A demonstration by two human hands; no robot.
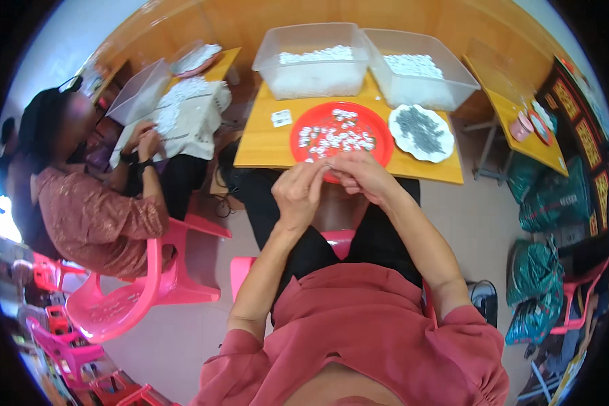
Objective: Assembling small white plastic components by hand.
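My left hand (297, 194) and my right hand (364, 177) meet fingertip to fingertip at the near rim of a red round tray (384, 128). Both are closed in a pinch; whatever they hold is too small to name. Many small white pieces with dark and reddish spots (331, 140) lie scattered in the tray. Just right of it, a white scalloped plate (444, 150) carries a heap of small dark grey pieces (419, 128). A small white square card (281, 118) rests on the table to the left of the tray.
Two clear plastic bins (310, 71) (430, 81) of white pieces stand at the back of the yellow table (264, 145). At left, a co-worker (101, 203) sits on a pink chair (149, 298) at a cloth-covered table. Green sacks (534, 284) lie on the floor at right.
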